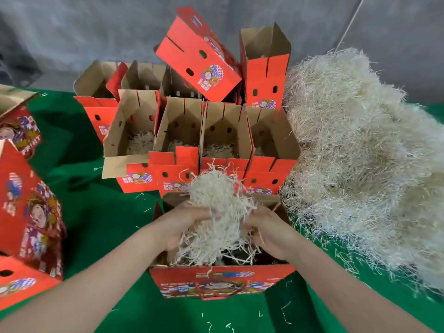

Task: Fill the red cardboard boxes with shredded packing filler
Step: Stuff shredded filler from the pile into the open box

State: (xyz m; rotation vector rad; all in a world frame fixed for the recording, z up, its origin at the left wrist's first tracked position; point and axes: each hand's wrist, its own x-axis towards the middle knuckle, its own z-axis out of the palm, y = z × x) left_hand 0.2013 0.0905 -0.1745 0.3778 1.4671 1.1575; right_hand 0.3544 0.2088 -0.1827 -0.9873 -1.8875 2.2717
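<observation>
I noted the nearest red box (216, 282) standing on the green cloth (108, 224), open top upward, long axis left to right and printed front toward me; its lettering was too blurred to read. Over its opening, the left hand (185, 227) and right hand (269, 234) each gripped a wad of filler (216, 212) with curled fingers, the wad elongated near to far. A side box (21, 133) at left seemed to read "FRUIT". Behind, a row of four open boxes (176, 162) held filler. The loose filler pile (360, 152) lay to the right.
</observation>
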